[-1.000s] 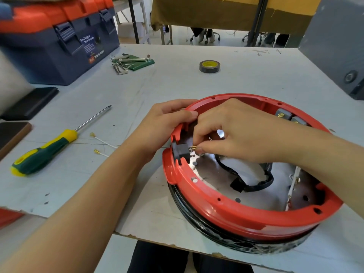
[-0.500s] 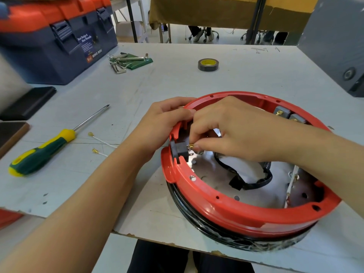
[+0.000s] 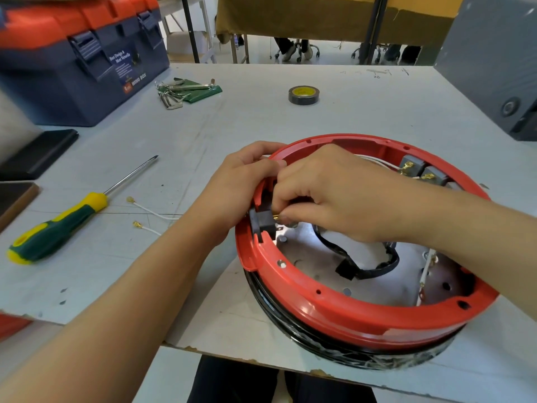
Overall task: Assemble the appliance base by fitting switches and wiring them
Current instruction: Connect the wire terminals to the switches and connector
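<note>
A round red appliance base [image 3: 334,312] lies open side up on the table, with a metal floor and a black wire loop [image 3: 369,266] inside. A black switch [image 3: 263,223] sits in a slot in its left wall. My left hand [image 3: 241,190] grips the red rim just beside that slot, fingers curled over the edge. My right hand [image 3: 328,193] reaches inside the base and pinches a small brass terminal [image 3: 277,217] at the back of the switch. Two grey switches [image 3: 418,170] with brass tabs are seated in the far right wall.
A green and yellow screwdriver [image 3: 61,225] and two loose white wires [image 3: 151,212] lie left of the base. Hex keys [image 3: 180,91], a tape roll [image 3: 303,95] and a blue and orange toolbox [image 3: 78,56] stand further back. A grey box [image 3: 494,62] is at far right.
Both hands stay at the black switch; the right fingers shifted slightly on the terminal. The view moved a little.
</note>
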Demonstrator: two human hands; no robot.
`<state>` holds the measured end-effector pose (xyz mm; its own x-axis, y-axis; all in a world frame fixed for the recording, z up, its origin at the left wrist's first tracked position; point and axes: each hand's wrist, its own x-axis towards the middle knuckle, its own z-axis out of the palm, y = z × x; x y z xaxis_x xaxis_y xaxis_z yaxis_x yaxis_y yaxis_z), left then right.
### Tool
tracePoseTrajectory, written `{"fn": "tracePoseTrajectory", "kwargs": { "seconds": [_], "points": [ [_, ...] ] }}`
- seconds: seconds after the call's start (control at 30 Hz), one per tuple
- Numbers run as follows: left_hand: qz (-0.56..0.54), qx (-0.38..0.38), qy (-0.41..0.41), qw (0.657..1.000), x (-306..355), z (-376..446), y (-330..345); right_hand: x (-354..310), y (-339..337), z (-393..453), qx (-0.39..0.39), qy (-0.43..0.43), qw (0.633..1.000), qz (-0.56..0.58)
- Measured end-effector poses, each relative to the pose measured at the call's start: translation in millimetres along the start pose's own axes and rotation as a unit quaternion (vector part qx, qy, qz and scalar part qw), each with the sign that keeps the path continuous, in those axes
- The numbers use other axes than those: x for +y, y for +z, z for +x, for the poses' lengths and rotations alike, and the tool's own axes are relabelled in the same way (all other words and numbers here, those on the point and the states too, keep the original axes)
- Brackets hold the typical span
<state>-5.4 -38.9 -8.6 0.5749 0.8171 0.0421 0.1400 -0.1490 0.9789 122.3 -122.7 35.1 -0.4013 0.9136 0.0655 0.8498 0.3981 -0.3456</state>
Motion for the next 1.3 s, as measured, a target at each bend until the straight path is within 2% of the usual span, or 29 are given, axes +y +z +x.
{"fn": "tracePoseTrajectory", "kwargs": {
  "seconds": [0.27, 0.47, 0.67, 0.77, 0.83, 0.97, 1.17, 1.3],
  "points": [
    [0.022, -0.007, 0.011, 1.000, 0.9, 1.1, -2.0, 1.6, 2.3, 0.0, 0.014, -0.002, 1.000, 0.018],
    [0.016, -0.067, 0.019, 0.997, 1.2, 7.1, -10.2, 6.8, -3.9, -1.4, 0.029, 0.041, 0.998, 0.039],
    [0.032, -0.086, -0.033, 0.995, 7.5, 24.5, -15.8, 21.5, -17.4, -17.2, 0.095, 0.102, 0.990, 0.002],
    [0.044, -0.085, -0.043, 0.995, 14.9, 27.3, -16.9, 30.1, -22.6, -22.3, 0.121, 0.132, 0.982, -0.052],
    [0.118, -0.048, -0.022, 0.992, 17.7, 25.8, -17.6, 34.7, -23.8, -23.8, 0.110, 0.155, 0.978, -0.083],
    [0.266, 0.027, 0.001, 0.964, 24.7, 8.0, -28.5, 41.1, -21.5, -22.9, 0.049, 0.185, 0.976, -0.102],
    [0.332, -0.058, -0.088, 0.937, 35.9, -33.2, -47.5, 46.8, -15.4, -17.4, 0.035, 0.210, 0.969, -0.123],
    [0.319, -0.036, -0.081, 0.944, 32.9, -43.9, -37.7, 48.2, -13.5, -14.4, 0.028, 0.229, 0.963, -0.141]
  ]
}}
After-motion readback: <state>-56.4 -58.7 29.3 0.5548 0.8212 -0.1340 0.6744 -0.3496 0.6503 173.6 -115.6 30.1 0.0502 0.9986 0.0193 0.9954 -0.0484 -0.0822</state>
